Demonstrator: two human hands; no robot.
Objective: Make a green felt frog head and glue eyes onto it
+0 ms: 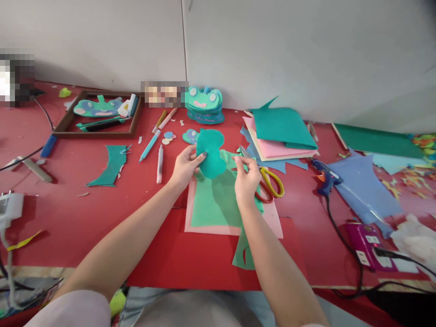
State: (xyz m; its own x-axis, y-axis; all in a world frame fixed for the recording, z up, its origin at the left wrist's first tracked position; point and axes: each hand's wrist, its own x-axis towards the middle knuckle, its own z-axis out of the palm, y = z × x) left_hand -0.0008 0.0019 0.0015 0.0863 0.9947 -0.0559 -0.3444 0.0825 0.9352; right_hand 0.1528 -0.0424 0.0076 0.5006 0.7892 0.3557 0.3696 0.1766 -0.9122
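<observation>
Head view: left hand (185, 166) pinched one teal cutout (211, 155); right hand (247, 179), its hold unclear, was beside one pair of scissors (265, 174).

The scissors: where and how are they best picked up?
Probably by the yellow loop and red loop, coming from the right: both loops stick out on that side, while the blades point away, partly hidden behind the right hand.
</observation>
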